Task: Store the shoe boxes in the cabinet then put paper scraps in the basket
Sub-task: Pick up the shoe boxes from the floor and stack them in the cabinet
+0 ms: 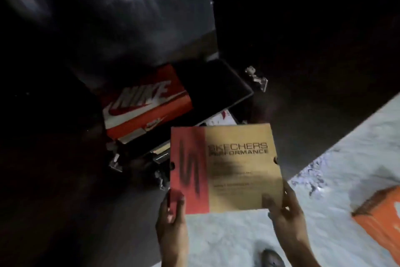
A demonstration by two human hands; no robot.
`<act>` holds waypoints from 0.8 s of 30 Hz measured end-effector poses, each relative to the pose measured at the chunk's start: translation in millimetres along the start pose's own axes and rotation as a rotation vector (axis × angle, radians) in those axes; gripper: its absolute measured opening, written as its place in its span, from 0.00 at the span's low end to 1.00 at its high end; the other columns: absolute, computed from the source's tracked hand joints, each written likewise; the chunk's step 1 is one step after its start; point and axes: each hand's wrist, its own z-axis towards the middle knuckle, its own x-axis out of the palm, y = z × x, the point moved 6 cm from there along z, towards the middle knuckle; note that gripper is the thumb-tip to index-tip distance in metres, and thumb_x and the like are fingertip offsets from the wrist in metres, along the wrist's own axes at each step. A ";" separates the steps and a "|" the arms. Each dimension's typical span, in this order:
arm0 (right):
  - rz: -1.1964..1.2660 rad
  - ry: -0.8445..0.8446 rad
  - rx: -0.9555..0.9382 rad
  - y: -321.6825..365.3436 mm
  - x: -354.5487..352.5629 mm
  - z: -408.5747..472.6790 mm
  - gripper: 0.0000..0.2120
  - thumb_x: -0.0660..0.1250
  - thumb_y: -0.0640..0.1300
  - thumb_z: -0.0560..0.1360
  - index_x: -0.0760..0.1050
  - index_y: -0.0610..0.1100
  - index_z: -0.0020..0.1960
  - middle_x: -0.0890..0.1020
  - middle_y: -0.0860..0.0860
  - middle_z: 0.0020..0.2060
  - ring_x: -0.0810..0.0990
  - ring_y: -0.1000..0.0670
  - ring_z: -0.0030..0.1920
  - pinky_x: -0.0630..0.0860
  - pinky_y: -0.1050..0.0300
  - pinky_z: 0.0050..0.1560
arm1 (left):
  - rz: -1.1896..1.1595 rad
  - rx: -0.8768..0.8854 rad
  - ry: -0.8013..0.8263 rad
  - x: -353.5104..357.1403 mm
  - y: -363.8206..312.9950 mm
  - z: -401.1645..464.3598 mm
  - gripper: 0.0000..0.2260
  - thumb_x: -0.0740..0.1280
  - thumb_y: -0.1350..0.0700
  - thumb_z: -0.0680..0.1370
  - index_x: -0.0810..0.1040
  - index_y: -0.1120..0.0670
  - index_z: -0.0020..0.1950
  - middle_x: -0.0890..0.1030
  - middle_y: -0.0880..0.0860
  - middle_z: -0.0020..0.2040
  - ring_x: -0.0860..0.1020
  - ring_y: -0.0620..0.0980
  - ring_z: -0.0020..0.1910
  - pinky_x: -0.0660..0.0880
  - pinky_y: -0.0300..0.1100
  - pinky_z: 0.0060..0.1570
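Two hands hold one shoe box out in front. It is a brown and red box (225, 169) with big dark letters on its lid, and the lid faces up. The left hand (172, 208) grips the near left corner, on the red part, with the thumb lying on top of the lid and the fingers curled round the edge. The right hand (283, 206) grips the near right corner the same way, thumb on top. Both arms reach forward from the bottom of the view. Past the box, low down in the dark cabinet (216, 85), sits a red and white shoe box (145, 104), a bit tilted. An orange box (383, 217) lies at the right on a pale rug (238, 238). A grey shoe tip (272, 258) shows at the bottom.
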 end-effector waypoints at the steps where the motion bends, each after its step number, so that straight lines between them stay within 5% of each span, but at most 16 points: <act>1: -0.003 0.036 -0.058 30.4 23.2 11.1 0.27 0.76 0.47 0.75 0.71 0.62 0.69 0.85 0.48 0.55 0.84 0.51 0.45 0.79 0.56 0.43 | -0.034 0.061 -0.028 -5.6 -22.2 19.2 0.14 0.72 0.55 0.78 0.79 0.52 0.64 0.84 0.51 0.55 0.79 0.27 0.45 0.74 0.23 0.45; 4: -0.059 0.117 -0.240 114.4 91.7 55.7 0.27 0.74 0.48 0.76 0.70 0.61 0.71 0.83 0.53 0.52 0.82 0.58 0.41 0.76 0.61 0.42 | -0.171 0.169 -0.123 -17.0 -81.0 78.2 0.16 0.68 0.57 0.81 0.74 0.56 0.69 0.82 0.55 0.60 0.82 0.43 0.54 0.77 0.40 0.55; 6: -0.101 0.161 -0.299 156.5 138.2 89.9 0.27 0.74 0.49 0.76 0.69 0.56 0.72 0.83 0.52 0.52 0.82 0.58 0.42 0.75 0.63 0.40 | -0.218 0.176 -0.268 -21.4 -106.1 117.3 0.19 0.69 0.55 0.80 0.72 0.60 0.69 0.80 0.60 0.61 0.80 0.56 0.56 0.76 0.40 0.55; 9: -0.122 0.295 -0.353 201.5 211.6 130.4 0.30 0.75 0.55 0.74 0.68 0.53 0.72 0.80 0.56 0.53 0.81 0.52 0.53 0.77 0.55 0.49 | -0.265 0.132 -0.434 -26.1 -125.3 172.5 0.20 0.69 0.55 0.80 0.72 0.64 0.67 0.81 0.58 0.59 0.79 0.54 0.56 0.70 0.24 0.45; 15: -0.118 0.373 -0.405 246.0 313.0 178.0 0.33 0.74 0.60 0.71 0.67 0.51 0.70 0.81 0.46 0.59 0.81 0.42 0.57 0.79 0.41 0.58 | -0.228 0.091 -0.536 -18.3 -135.9 251.4 0.24 0.64 0.47 0.82 0.71 0.63 0.71 0.80 0.54 0.58 0.78 0.49 0.56 0.66 0.21 0.46; 18: -0.110 0.385 -0.385 244.9 327.9 182.4 0.34 0.73 0.64 0.69 0.65 0.54 0.69 0.81 0.46 0.61 0.80 0.40 0.61 0.78 0.39 0.60 | -0.177 0.015 -0.559 -19.0 -134.3 265.1 0.30 0.60 0.38 0.81 0.66 0.53 0.77 0.78 0.56 0.68 0.76 0.54 0.66 0.65 0.32 0.56; 21: -0.152 0.371 -0.342 234.9 326.9 179.3 0.35 0.71 0.66 0.72 0.64 0.51 0.72 0.81 0.43 0.61 0.79 0.39 0.62 0.77 0.45 0.61 | -0.276 -0.012 -0.557 -20.3 -132.7 260.9 0.35 0.64 0.32 0.75 0.69 0.51 0.76 0.78 0.53 0.64 0.78 0.53 0.65 0.74 0.40 0.64; 24: -0.156 0.387 -0.275 224.2 302.4 162.5 0.44 0.70 0.69 0.71 0.57 0.53 0.79 0.73 0.41 0.72 0.71 0.39 0.72 0.70 0.52 0.66 | -0.330 -0.054 -0.602 -20.0 -122.6 245.2 0.38 0.67 0.28 0.68 0.73 0.51 0.70 0.77 0.47 0.58 0.80 0.49 0.59 0.83 0.49 0.53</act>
